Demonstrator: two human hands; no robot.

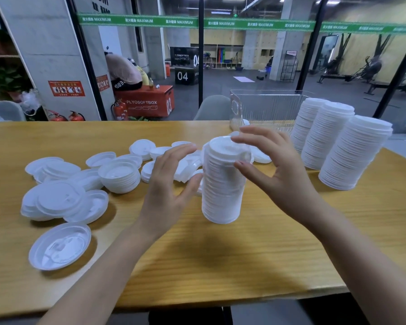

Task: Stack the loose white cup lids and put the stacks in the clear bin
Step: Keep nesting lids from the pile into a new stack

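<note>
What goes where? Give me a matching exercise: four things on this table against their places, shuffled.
Things:
1. clear bin
2. three tall stacks
3. single upturned lid
4. middle stack

Places:
A. between left hand and right hand
B. near left, alone
C. far side of the table
D. right, beside the bin

Pairs: 1-C, 2-D, 3-B, 4-A.
</note>
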